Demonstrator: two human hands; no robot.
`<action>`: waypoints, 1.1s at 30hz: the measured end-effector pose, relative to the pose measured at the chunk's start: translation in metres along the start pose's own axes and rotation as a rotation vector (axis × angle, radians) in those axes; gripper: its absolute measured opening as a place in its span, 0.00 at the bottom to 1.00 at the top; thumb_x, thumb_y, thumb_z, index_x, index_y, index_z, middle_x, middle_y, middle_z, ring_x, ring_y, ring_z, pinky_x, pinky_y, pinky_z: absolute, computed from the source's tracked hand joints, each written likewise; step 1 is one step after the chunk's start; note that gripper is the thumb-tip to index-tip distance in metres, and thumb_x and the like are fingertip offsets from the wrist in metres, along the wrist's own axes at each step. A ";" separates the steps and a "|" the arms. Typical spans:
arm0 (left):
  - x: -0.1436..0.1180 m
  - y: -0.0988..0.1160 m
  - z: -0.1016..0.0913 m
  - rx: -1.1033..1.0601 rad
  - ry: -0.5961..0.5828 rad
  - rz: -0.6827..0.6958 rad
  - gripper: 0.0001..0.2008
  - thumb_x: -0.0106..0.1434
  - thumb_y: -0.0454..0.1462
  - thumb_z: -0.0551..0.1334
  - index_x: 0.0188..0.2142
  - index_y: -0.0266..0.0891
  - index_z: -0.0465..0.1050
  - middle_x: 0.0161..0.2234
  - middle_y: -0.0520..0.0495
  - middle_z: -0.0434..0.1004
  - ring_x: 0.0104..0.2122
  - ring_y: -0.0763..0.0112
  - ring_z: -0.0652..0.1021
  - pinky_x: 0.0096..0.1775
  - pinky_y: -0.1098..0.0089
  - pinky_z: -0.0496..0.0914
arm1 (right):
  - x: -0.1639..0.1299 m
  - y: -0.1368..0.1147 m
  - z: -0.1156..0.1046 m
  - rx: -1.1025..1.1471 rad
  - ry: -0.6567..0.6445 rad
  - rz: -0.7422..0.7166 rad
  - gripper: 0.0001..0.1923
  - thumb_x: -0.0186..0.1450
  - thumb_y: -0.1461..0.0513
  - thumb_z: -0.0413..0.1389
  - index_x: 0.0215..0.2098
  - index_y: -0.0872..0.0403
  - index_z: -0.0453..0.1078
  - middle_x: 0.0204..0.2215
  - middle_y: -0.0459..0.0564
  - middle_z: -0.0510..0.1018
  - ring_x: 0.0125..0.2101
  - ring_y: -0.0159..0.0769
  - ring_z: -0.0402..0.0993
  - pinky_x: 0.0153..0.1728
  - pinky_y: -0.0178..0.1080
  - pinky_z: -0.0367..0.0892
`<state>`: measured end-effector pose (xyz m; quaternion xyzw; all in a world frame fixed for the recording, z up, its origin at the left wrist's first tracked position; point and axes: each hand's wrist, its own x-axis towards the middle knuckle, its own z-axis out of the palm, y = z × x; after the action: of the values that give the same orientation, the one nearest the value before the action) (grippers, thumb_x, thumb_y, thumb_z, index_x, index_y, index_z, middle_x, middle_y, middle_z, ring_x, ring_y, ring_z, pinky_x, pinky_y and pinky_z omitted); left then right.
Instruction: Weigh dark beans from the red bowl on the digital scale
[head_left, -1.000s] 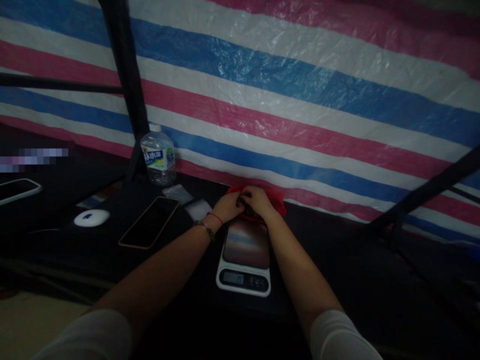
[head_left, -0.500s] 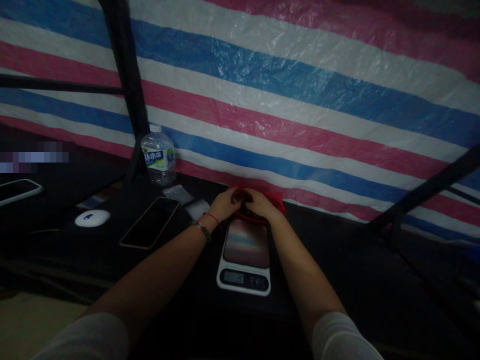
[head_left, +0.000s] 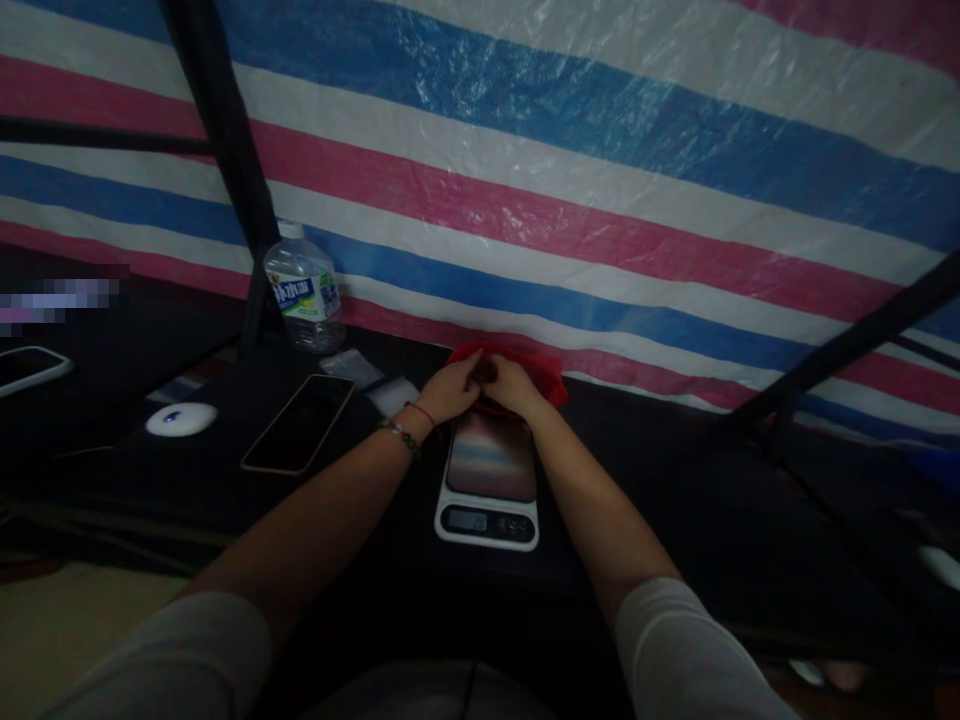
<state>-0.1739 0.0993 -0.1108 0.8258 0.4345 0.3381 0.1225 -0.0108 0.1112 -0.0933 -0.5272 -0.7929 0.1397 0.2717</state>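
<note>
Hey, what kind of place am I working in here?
Probably a makeshift stall or tent workspace: a striped plastic tarp serves as the wall on dark poles, and a digital kitchen scale sits on a dark table.

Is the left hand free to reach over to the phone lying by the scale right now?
Probably yes. The left hand is busy at the red bag, but nothing lies between it and the phone just left.

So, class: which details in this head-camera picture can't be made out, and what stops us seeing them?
- Scale: display digits too small and dim in the head view.
- Red bag: contents hidden by the left hand and right hand.
- Bottle: label text too small.
- Phone: cut off by the left edge.
</note>
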 end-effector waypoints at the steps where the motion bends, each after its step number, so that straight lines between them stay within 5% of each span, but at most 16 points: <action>1: 0.000 0.000 0.000 0.012 -0.012 0.016 0.34 0.57 0.30 0.56 0.64 0.32 0.54 0.56 0.39 0.70 0.53 0.62 0.74 0.56 0.65 0.67 | 0.000 0.000 -0.001 -0.018 -0.020 -0.003 0.20 0.55 0.66 0.60 0.47 0.56 0.70 0.43 0.55 0.79 0.43 0.42 0.76 0.45 0.41 0.69; 11: 0.002 -0.004 -0.007 -0.007 0.034 0.020 0.27 0.60 0.28 0.52 0.59 0.36 0.64 0.56 0.46 0.71 0.54 0.68 0.72 0.59 0.67 0.64 | -0.003 -0.006 0.004 -0.081 -0.127 -0.100 0.22 0.55 0.69 0.57 0.49 0.55 0.72 0.45 0.55 0.79 0.45 0.43 0.75 0.47 0.40 0.67; 22: 0.001 -0.014 -0.010 -0.046 0.189 -0.003 0.23 0.60 0.31 0.54 0.55 0.36 0.68 0.51 0.43 0.75 0.50 0.64 0.75 0.55 0.63 0.68 | -0.004 0.003 -0.007 0.125 0.040 -0.049 0.20 0.55 0.68 0.58 0.46 0.56 0.67 0.42 0.52 0.77 0.41 0.35 0.74 0.45 0.38 0.67; 27: 0.001 -0.017 -0.011 -0.013 0.278 -0.012 0.24 0.56 0.32 0.56 0.54 0.36 0.67 0.51 0.42 0.73 0.51 0.62 0.73 0.55 0.61 0.67 | -0.022 -0.023 -0.037 -0.023 -0.172 -0.164 0.10 0.54 0.69 0.57 0.36 0.55 0.71 0.36 0.49 0.78 0.35 0.34 0.73 0.37 0.34 0.65; 33: 0.001 -0.018 -0.010 0.012 0.324 0.024 0.26 0.53 0.31 0.57 0.53 0.34 0.66 0.51 0.40 0.72 0.52 0.60 0.71 0.56 0.60 0.65 | -0.044 -0.047 -0.055 -0.088 -0.488 -0.103 0.16 0.49 0.67 0.64 0.37 0.52 0.72 0.31 0.44 0.78 0.30 0.32 0.72 0.26 0.30 0.60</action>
<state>-0.1914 0.1098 -0.1121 0.7663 0.4405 0.4658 0.0418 -0.0017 0.0486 -0.0376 -0.4482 -0.8661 0.2141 0.0558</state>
